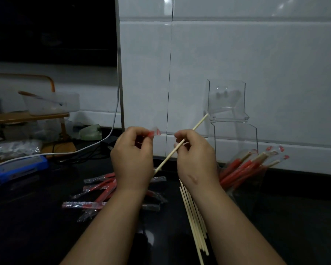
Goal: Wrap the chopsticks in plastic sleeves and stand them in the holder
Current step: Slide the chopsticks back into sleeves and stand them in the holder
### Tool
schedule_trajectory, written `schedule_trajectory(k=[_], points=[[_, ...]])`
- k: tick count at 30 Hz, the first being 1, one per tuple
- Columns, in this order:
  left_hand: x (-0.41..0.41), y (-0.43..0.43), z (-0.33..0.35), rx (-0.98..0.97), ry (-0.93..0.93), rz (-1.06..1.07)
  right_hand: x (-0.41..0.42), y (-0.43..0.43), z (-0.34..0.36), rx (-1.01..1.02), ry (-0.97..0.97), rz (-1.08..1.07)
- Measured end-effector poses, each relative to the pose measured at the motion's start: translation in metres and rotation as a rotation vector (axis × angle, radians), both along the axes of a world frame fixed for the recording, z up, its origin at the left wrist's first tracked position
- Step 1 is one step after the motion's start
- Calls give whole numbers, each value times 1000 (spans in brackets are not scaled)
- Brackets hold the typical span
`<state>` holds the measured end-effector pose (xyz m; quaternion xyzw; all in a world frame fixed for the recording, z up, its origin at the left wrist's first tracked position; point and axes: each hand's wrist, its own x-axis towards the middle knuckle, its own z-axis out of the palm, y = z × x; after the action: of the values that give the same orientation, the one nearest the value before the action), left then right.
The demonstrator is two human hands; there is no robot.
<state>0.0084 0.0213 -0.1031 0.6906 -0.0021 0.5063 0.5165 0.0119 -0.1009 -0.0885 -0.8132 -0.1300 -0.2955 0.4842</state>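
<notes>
- The left hand [132,155] is raised above the black counter [46,226]. Its thumb and curled fingers pinch a clear plastic sleeve [154,131] with red print, whose end pokes out to the right of the fingertips.
- The right hand [196,159], just right of the left, has its fingers closed on a bare wooden chopstick [168,158]. The stick slants from near-left to far-right, and its far tip reaches up beside a clear acrylic box [226,104] on the white tiled wall [275,73].
- The sleeve and the chopstick are near each other but not touching.
- A bundle of loose bare chopsticks [194,222] lies on the counter beneath the right forearm.
- A scatter of empty sleeves [96,190] lies near-left, partly hidden under the left wrist.
- To the right, wrapped chopsticks [243,165] lean in a clear holder [250,186] with their tops tilted right.
- Far left are a blue device [21,167], a white cable [111,131] and a lidded plastic tub [52,104] on a wooden rack.
</notes>
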Motion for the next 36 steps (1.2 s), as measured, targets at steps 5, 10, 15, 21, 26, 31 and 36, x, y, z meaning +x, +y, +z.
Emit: schedule_trajectory(k=[5,10,15,21,26,31,36], points=[[-2,-1,3,-50,20,1,-1,4,0,224,-28,59],[1,1,1,-53,67,22,-8,6,4,322,-153,112],[5,3,-2,2,125,95,-17,8,7,518,-306,189],[5,3,-2,65,172,142,-22,8,8,595,-344,210],[3,2,-1,79,181,152,-19,10,7,552,-314,214],[1,1,0,76,190,144,-18,11,6,527,-295,185],[2,1,-1,87,194,139,-17,12,6,530,-310,173]])
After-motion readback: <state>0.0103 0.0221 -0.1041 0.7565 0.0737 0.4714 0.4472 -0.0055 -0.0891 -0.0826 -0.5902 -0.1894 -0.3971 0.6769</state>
